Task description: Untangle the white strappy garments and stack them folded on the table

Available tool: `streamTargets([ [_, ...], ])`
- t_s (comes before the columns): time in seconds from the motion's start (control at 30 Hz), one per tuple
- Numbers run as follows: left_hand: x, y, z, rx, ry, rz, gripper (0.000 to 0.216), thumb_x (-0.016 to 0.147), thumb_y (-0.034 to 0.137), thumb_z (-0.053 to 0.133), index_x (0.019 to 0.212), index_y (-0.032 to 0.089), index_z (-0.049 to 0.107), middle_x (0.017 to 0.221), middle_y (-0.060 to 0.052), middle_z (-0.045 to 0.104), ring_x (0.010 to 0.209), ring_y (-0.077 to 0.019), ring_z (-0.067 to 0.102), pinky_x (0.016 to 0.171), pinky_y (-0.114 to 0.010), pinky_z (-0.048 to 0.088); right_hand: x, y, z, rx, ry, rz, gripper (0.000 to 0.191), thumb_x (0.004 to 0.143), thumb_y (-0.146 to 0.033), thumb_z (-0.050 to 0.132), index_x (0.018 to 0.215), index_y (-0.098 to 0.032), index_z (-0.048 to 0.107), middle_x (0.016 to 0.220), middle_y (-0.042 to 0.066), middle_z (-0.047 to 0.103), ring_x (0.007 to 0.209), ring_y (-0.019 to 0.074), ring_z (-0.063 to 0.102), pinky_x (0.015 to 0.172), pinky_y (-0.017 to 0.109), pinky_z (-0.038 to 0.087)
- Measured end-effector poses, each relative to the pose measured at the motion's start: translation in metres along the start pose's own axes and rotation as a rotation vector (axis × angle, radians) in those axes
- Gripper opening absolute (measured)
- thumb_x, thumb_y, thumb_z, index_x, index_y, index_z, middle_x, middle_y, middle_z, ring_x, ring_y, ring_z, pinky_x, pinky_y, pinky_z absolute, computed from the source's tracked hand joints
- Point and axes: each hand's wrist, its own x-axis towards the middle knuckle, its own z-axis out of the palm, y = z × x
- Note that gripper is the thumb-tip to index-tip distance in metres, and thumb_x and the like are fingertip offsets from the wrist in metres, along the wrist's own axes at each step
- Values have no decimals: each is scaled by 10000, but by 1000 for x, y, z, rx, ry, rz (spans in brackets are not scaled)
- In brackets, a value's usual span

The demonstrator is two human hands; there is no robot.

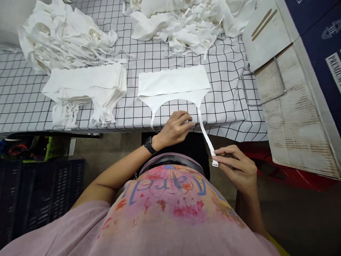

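Observation:
A white bra top lies flat on the checked tablecloth in front of me, its two straps pointing toward my body. My right hand pinches the end of the right-hand strap, near a small white strap clip, and holds it drawn out past the table edge. Between the two straps, over the table's near edge, hovers my left hand. Its fingers are loosely bent and apart, with nothing seen in them. The lower end of the other strap lies by the table edge, left of that hand.
Left of the garment is a neat stack of similar white tops. Loose heaps of white garments lie farther back. A cardboard box with a wire handle borders the right side. Dark crates stand below left.

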Motion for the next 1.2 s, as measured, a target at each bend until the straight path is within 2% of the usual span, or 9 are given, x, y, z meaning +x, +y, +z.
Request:
streamTargets([
  [0.13,-4,2,1,-10,-20,27,210,986,135,515,1074,230,680,1104,-87,711,1175,-253,596,991,-471,500,5,0,3,52,5,-13,453,859,-69,726,1106,-439,814,1030,27,769,929,239,669,755,414,548],
  [0.23,-8,0,2,-16,-7,49,202,979,124,529,1071,218,681,1109,-89,716,1174,-249,600,997,-464,508,9,-1,7,105,18,11,350,864,-108,735,1046,-390,833,1013,30,795,910,247,688,777,431,557],
  [0.3,-10,-2,2,-23,11,53,196,974,121,539,1072,213,682,1113,-89,719,1168,-247,601,996,-460,513,12,-3,12,156,41,108,226,878,-174,744,991,-345,839,970,40,802,877,247,702,772,428,567],
  [0.4,-8,-6,2,-49,27,33,201,967,119,546,1070,217,687,1116,-90,722,1159,-246,603,983,-462,519,19,-5,20,231,137,354,77,892,-280,764,932,-292,829,882,38,793,815,223,715,766,389,582],
  [0.5,-1,-12,1,-84,41,0,195,964,120,550,1056,216,693,1103,-92,729,1150,-247,605,959,-461,525,32,-1,28,319,225,539,126,879,-358,788,930,-248,822,838,37,782,775,197,709,752,347,578],
  [0.63,14,-25,-2,-106,61,-68,159,971,144,569,992,226,703,1016,-70,747,1109,-243,616,947,-478,523,53,12,35,386,240,655,232,850,-429,806,917,-207,817,819,54,776,710,173,664,661,306,536],
  [0.9,40,-63,-13,6,112,-158,153,978,142,558,899,194,678,1018,-72,731,1093,-248,589,913,-439,540,90,25,41,456,258,683,224,820,-411,834,869,-198,787,804,49,768,629,123,570,571,255,458],
  [1.03,51,-79,-15,35,20,-222,149,968,132,554,1028,183,682,1139,-90,708,1128,-251,590,929,-434,539,110,26,45,472,269,701,230,810,-397,841,873,-191,761,826,63,776,545,95,502,478,236,396],
  [1.2,63,-90,-15,84,-87,-236,172,999,187,545,1114,177,673,1199,-92,705,1122,-253,598,905,-408,514,137,31,56,448,270,704,266,764,-390,862,892,-182,757,704,22,713,490,93,498,430,231,375],
])
